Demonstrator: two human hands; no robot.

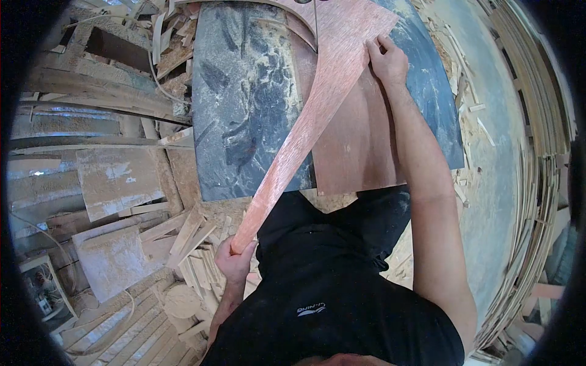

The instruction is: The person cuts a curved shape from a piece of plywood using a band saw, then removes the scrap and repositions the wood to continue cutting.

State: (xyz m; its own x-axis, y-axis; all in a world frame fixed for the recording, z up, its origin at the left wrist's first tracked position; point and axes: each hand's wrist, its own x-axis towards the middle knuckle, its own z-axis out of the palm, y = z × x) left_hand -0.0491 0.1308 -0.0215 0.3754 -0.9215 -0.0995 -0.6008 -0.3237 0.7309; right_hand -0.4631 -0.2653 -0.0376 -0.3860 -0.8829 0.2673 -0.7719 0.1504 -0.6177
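A long reddish plywood piece [326, 85] with curved sides runs from my lap up across a dusty dark work table [256, 91]. My left hand [236, 261] is closed around its narrow lower end, off the table's near edge. Higher up, my right hand [390, 64] holds the right edge of the wide part, its fingers curled at the rim. A thin upright saw blade [316, 24] stands at the curved left edge of the plywood, near the top of the view. Under the piece lies a flat brown board [354, 146].
Wood offcuts [192, 238] and sawdust cover the floor at left. Dusty panels [119, 183] lie beyond them, near an open electrical box [47, 293] with wires. Long stacked strips [528, 79] line the right side.
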